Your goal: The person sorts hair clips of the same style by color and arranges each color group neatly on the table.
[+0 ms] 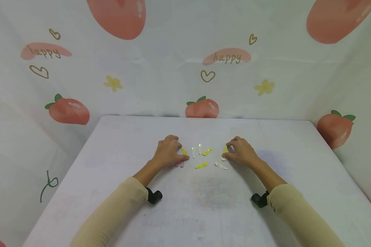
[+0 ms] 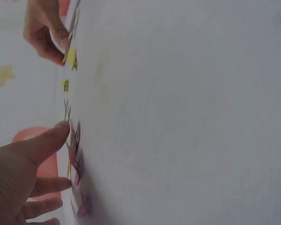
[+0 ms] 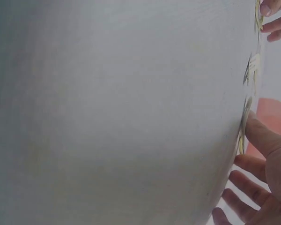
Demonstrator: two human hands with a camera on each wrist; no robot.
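My left hand (image 1: 170, 151) lies low over the tabletop, thumb and forefinger at the two ends of a yellow snap hair clip (image 1: 184, 151). Pink hair clips (image 1: 182, 164) show just below its thumb, partly covered by the hand. On the other side, my right hand (image 1: 242, 151) has its thumb and forefinger at the ends of another yellow hair clip (image 1: 225, 149). A white clip (image 1: 224, 159) peeks out under that thumb. Between the hands lie two white clips (image 1: 200, 149) and two yellow clips (image 1: 201, 165). Another white clip (image 1: 221, 165) rests near the right thumb.
The white table (image 1: 185, 212) runs back to a hanging cloth (image 1: 160, 68) printed with peaches, hearts and flowers. Black wrist mounts (image 1: 154, 197) stick out at both sleeve cuffs, low over the table.
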